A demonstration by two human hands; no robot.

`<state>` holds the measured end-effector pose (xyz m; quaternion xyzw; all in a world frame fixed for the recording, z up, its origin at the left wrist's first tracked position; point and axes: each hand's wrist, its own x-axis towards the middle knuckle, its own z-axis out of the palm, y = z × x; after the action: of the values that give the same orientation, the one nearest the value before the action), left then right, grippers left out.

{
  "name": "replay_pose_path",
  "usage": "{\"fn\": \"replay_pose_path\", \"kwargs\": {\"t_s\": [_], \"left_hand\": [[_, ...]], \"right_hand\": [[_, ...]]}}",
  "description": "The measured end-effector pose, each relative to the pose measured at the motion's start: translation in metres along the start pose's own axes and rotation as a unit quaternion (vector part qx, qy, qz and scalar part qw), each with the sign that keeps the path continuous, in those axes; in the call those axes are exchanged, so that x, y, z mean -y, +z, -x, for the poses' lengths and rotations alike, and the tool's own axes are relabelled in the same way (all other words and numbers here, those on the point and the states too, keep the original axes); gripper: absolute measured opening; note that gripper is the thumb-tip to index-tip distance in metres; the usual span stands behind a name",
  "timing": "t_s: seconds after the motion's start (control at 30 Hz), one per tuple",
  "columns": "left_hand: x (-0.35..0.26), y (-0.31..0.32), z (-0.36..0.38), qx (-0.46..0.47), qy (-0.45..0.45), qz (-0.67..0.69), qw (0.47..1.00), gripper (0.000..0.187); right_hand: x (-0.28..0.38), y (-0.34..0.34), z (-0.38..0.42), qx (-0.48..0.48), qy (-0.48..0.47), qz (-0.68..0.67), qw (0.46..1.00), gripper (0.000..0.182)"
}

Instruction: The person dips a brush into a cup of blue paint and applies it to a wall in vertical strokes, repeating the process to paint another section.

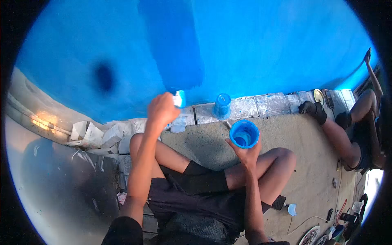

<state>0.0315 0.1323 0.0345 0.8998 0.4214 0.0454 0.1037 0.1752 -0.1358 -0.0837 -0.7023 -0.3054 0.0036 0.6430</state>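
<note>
My left hand (161, 109) is closed around a paintbrush (178, 99), with only a white and light blue part showing beyond the fingers. The brush is close to the blue wall (261, 49), just under the lower end of a darker blue stripe (177, 49). In my right hand (247, 153) is a blue plastic cup (244, 134), its mouth tilted toward me and blue paint inside. Another blue cup (222, 107) stands on the paving beside the wall, apart from both hands.
A seated person (347, 139) is at the right by the wall, one arm raised to it. White cardboard pieces (96, 134) lie at left beside a grey panel (61, 188). A yellowish lid (319, 96), a plate (310, 235) and cables are at right.
</note>
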Motion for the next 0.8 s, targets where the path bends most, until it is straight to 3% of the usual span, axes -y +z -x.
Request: {"fn": "replay_pose_path", "kwargs": {"t_s": [0.03,0.2,0.3,0.4,0.5,0.57,0.73,0.8], "left_hand": [[-0.008,0.01,-0.004,-0.046,-0.005,-0.01,0.999,0.029],[-0.006,-0.008,-0.004,-0.103,-0.017,0.068,0.992,0.027],[0.008,-0.018,0.028,-0.283,0.057,0.072,0.955,0.025],[0.009,-0.046,0.052,-0.187,0.03,0.291,0.938,0.023],[0.02,-0.032,0.057,-0.113,0.033,0.467,0.876,0.024],[0.027,-0.004,0.054,-0.098,0.063,0.511,0.852,0.026],[0.015,0.079,0.061,-0.069,0.025,0.551,0.831,0.028],[0.01,0.101,0.066,-0.014,0.065,0.58,0.812,0.027]], "right_hand": [[-0.002,0.001,0.001,0.004,-0.009,0.006,1.0,0.076],[-0.004,-0.002,0.004,0.015,-0.001,0.005,1.0,0.077],[-0.006,-0.005,0.005,0.001,0.009,0.01,1.0,0.077],[0.004,-0.004,-0.001,0.002,-0.003,0.04,0.999,0.076],[0.007,-0.001,0.0,0.021,0.001,0.04,0.999,0.075],[0.005,0.002,0.0,0.038,0.007,0.023,0.999,0.075],[-0.005,-0.001,0.003,0.038,0.03,0.045,0.998,0.075],[-0.003,-0.001,0.002,0.035,0.039,0.047,0.998,0.075]]}}
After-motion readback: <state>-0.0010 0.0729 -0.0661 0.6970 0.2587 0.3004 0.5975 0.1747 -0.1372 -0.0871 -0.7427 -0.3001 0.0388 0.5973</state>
